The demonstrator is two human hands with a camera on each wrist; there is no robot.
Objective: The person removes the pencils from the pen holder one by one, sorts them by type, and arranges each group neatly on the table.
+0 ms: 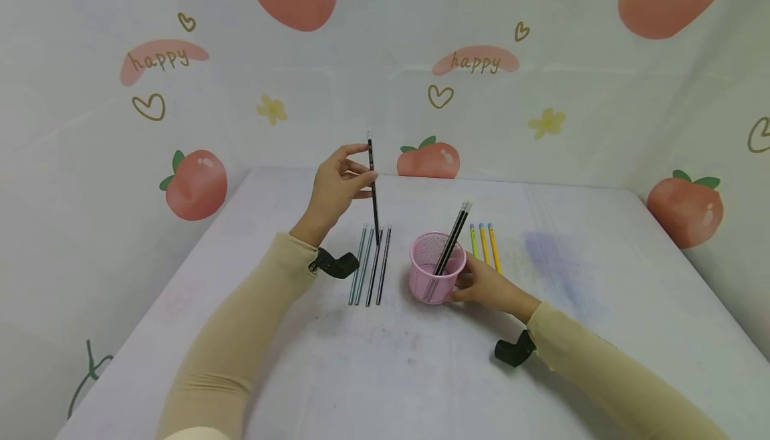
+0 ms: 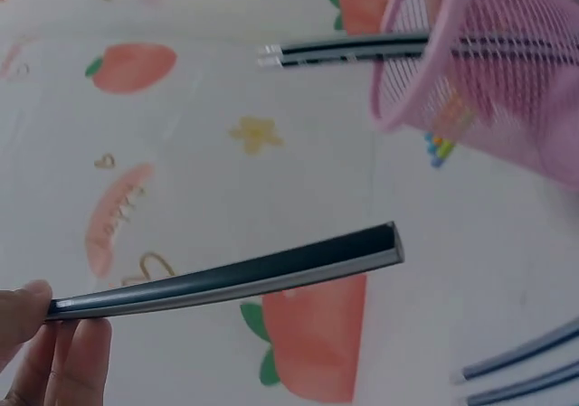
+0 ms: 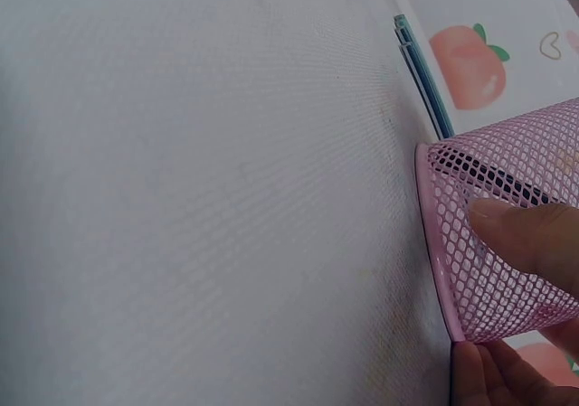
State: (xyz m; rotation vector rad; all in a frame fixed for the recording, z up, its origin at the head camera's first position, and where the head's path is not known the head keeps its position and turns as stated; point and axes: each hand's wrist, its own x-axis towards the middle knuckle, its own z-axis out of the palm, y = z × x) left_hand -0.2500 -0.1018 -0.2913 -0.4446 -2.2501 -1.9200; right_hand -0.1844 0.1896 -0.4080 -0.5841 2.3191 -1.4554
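In the head view a black pencil [image 1: 373, 202] stands nearly upright, pinched between the thumb and fingers of my left hand [image 1: 337, 189]. The left wrist view shows its dark and silver-grey sides and flat end. Below it, two teal pencils [image 1: 359, 273] and two dark ones [image 1: 384, 266] lie side by side on the table. My right hand [image 1: 484, 286] grips the right side of a pink mesh pencil cup [image 1: 424, 286], its thumb [image 3: 520, 234] against the mesh in the right wrist view. Two black pencils [image 1: 455, 233] lean to the right inside the cup.
Behind my right hand lie a green pencil [image 1: 474, 241] and two yellow-orange pencils [image 1: 494, 249]. A white cloth covers the table [image 1: 361, 373], with a bluish stain [image 1: 556, 269] on the right. A backdrop with printed peaches rises behind it.
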